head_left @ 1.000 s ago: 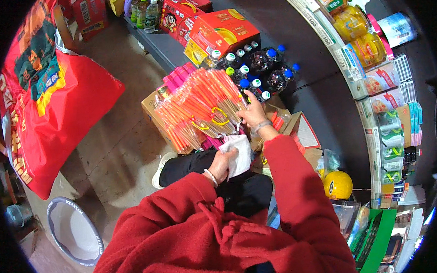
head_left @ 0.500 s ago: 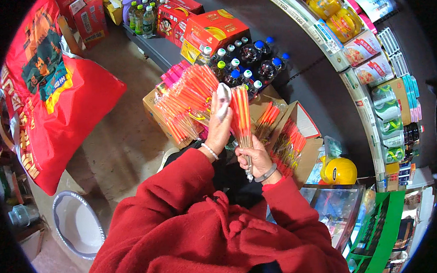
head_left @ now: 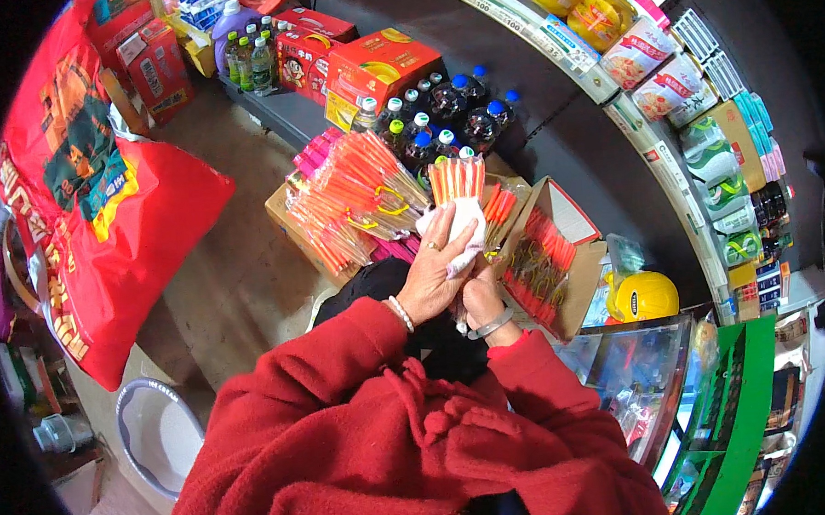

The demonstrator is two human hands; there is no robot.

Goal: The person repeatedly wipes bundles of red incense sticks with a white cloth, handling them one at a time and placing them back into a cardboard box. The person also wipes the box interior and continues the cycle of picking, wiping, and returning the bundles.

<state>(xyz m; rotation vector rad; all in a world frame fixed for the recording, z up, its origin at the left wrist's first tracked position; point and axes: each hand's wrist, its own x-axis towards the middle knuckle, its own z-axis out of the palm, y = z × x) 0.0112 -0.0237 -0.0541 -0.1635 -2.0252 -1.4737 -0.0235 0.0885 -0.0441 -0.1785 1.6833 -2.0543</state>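
Hands: left hand [head_left: 434,273] is pressing a white cloth [head_left: 460,232] around the stick bundle [head_left: 458,178] | right hand [head_left: 481,302] is gripping it below | change: bundle now lifted upright from the box [head_left: 315,234], being wiped.

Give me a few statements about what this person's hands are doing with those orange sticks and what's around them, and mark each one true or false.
1. The left hand presses a white cloth against a bundle of orange sticks. True.
2. The right hand grips the bundle from below. True.
3. The yellow helmet sits on the person's left. False: it is on the right, beside the open cardboard box.
4. The dark bottles beyond the sticks have red caps. False: their caps are blue, green and white.
5. A big red bag stands on the left. True.
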